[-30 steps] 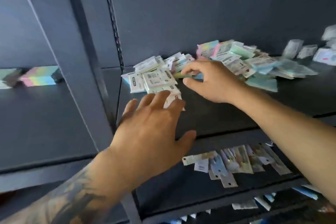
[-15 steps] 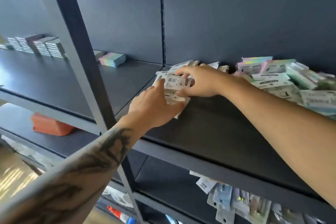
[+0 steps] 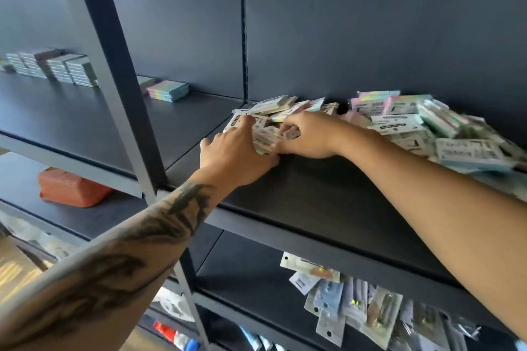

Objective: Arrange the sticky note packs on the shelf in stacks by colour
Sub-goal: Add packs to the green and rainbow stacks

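Packs (image 3: pixel 266 134) sit bunched between both hands at the left end of the loose heap (image 3: pixel 445 134) on the dark shelf (image 3: pixel 328 196). A second ago the left hand (image 3: pixel 235 157) hovered spread and apart from them while the right hand (image 3: pixel 309 135) pinched one pack; now both have closed in. The left has its fingers curled round the bunch's near side, and the right pinches packs against it. That looks like gathering a handful for sorting, so the stacking itself is hardly begun here. Left of the heap, past the upright (image 3: pixel 114 71), a pastel stack (image 3: pixel 168 90) stands on the next bay, with neat grey stacks (image 3: pixel 54 67) further left.
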Motion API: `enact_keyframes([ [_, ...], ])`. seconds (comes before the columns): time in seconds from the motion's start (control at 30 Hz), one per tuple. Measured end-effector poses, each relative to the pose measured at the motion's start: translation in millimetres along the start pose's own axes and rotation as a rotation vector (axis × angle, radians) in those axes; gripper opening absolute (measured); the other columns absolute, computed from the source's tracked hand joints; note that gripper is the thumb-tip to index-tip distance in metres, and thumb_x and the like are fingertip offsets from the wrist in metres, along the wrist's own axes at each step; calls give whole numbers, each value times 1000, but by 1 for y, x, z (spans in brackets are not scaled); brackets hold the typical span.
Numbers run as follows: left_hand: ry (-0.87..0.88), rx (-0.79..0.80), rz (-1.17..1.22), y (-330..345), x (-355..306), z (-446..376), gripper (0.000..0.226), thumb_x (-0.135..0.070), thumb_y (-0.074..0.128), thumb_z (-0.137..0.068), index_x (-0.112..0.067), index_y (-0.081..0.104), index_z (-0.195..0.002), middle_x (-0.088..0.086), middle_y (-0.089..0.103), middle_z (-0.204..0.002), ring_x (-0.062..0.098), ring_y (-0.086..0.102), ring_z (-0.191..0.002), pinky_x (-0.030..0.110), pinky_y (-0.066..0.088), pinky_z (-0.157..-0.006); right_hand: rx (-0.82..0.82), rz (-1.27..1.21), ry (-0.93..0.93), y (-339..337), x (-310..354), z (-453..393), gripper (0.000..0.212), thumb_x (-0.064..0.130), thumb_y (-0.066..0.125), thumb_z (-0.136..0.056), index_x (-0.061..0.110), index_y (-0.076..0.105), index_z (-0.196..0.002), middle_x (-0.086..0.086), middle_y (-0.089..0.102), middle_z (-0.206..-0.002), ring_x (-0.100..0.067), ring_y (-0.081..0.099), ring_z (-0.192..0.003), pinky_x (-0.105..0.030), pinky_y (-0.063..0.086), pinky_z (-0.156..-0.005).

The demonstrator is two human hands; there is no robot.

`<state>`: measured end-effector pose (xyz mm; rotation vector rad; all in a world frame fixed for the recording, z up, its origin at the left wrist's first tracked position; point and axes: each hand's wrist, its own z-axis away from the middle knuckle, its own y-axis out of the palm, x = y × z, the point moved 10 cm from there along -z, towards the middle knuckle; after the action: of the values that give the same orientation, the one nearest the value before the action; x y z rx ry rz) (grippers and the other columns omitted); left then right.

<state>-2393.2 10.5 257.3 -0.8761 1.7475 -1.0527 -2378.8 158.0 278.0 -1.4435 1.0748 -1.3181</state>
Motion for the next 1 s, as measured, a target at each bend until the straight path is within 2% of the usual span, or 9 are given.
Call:
enact_keyframes([
  [0.13,11,6,-5,1,2,1,80,-72,62,-75,-31,38,-139,-4,63,-134,28,58,-124,49,38,-105,-33,-123,31,1,-1,2,48,60,75,-80,31,63,-116,7,63,-113,-12,60,-99,-32,51,-80],
  [0.27,-3,25,1,-2,8,7,83,-73,60,-76,-28,40,-143,-3,58,-140,27,53,-131,51,34,-111,-63,-319,61,3,-7,11,49,49,82,-78,29,60,-117,14,56,-105,-7,55,-95,-24,42,-71],
  [0.47,-17,-6,14,-17,19,45,82,-71,56,-79,-31,42,-149,0,54,-143,28,51,-131,46,34,-112,-105,-410,48,8,-18,44,44,37,83,-78,26,60,-113,20,55,-102,-10,57,-98,-29,46,-76],
  [0.57,-8,-27,-5,-26,21,74,78,-64,60,-84,-31,41,-151,0,52,-147,28,51,-131,45,33,-112,-133,-350,20,14,-15,66,46,38,81,-77,32,58,-116,14,56,-116,-15,57,-106,-32,47,-83],
  [0.67,25,-65,-17,-38,24,105,78,-69,56,-83,-32,41,-151,-3,53,-147,24,51,-131,47,29,-116,-148,-281,16,23,-7,86,46,43,78,-74,36,58,-116,12,61,-105,-14,60,-97,-35,51,-83],
  [0.73,53,-69,-25,-46,29,125,84,-72,48,-77,-32,41,-151,-3,54,-146,22,51,-131,49,28,-119,-163,-270,18,25,4,97,45,44,77,-73,36,59,-114,15,60,-95,-10,59,-89,-33,51,-77],
  [0.8,70,-84,-19,-58,40,146,87,-72,44,-73,-32,41,-151,-5,55,-145,21,50,-132,49,26,-120,-173,-261,-7,26,24,107,48,48,75,-69,36,60,-114,13,61,-94,-12,59,-89,-32,50,-74],
  [0.9,73,-100,2,-76,71,179,84,-69,46,-76,-34,39,-152,-8,55,-145,19,49,-136,50,21,-123,-168,-227,-71,32,68,120,52,53,70,-65,38,60,-114,6,63,-106,-16,56,-95,-31,48,-71],
  [1.0,50,-119,-21,-95,123,212,84,-70,47,-75,-36,40,-152,-8,53,-148,20,45,-140,54,20,-123,-150,-232,-141,42,128,129,45,44,77,-72,36,63,-115,10,62,-112,-12,57,-101,-26,46,-72],
])
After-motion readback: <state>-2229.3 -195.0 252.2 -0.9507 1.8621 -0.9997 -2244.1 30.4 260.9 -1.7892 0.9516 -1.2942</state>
